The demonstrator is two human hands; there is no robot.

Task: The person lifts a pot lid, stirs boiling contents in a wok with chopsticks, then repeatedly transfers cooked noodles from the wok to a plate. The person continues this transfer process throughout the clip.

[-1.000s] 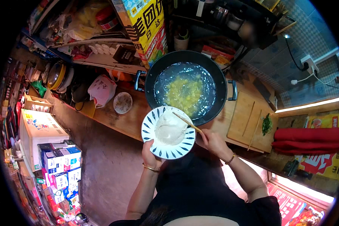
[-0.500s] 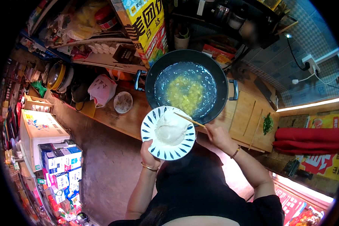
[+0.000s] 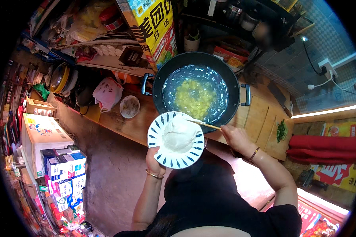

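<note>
While the left hand (image 3: 154,162) grips a bowl (image 3: 176,140) and right-hand fingers (image 3: 228,132) pinch chopsticks (image 3: 199,123), a wok (image 3: 196,91) sits on the wooden counter (image 3: 261,120).

**Both our arms raised, hands closed**

Our left forearm rises straight up from the lower edge, a thin bangle at the wrist, and our left hand (image 3: 154,161) is cupped with fingers curled in a grip. Our right arm comes in from the lower right, bent at the elbow, a bracelet on its wrist; our right hand (image 3: 234,137) is pinched shut, knuckles up.
</note>
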